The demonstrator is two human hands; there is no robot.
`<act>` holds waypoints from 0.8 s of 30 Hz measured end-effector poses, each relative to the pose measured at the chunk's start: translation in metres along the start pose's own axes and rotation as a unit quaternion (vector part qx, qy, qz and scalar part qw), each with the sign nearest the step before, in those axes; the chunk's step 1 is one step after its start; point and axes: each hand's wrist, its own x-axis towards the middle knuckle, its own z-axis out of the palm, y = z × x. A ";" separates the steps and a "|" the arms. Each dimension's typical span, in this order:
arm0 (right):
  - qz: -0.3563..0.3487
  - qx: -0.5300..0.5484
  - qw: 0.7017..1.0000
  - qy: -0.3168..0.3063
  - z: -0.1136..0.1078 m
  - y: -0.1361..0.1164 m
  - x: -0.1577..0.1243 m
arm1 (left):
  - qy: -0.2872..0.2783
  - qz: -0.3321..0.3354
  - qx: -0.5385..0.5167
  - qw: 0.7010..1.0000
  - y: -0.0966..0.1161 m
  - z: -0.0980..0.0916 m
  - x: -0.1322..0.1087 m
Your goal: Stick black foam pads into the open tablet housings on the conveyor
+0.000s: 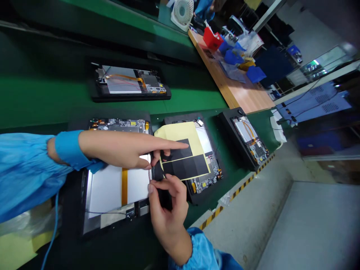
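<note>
Currently, your left hand (118, 149) reaches in from the left of the view, its index finger (174, 143) stretched out over a yellow backing sheet (180, 133) that carries two black film strips (176, 150). Its other fingers curl beneath, and you cannot tell whether they grip the sheet. Your right hand (168, 213) is closed in a pinch near the end of the lower strip (187, 167), though your fingers partly hide what they hold. This pairing suggests one hand steadies the sheet while the other works at the film. The sheet hangs above an open tablet (204, 138) in a black tray (216, 191), beside another tablet with a white panel (105, 189) crossed by amber tape (124, 186). Trays seem to keep these exposed units steady on the green belt (56, 101). Beyond, a wooden worktop (247, 95) holds a red bin (213, 38).
</note>
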 end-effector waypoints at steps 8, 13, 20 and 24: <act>-0.009 0.005 1.000 0.005 0.002 0.002 -0.002 | 0.007 0.030 0.008 1.000 -0.011 -0.003 0.003; -0.010 0.016 1.000 -0.006 0.002 0.004 -0.002 | 0.032 0.044 0.032 0.998 -0.015 -0.003 0.004; 0.009 0.033 0.998 -0.046 -0.010 -0.002 0.012 | 0.067 0.058 0.040 0.995 -0.014 -0.005 0.002; 0.053 0.064 0.981 -0.174 -0.031 -0.008 0.044 | 0.065 0.070 0.051 0.994 -0.017 -0.005 0.001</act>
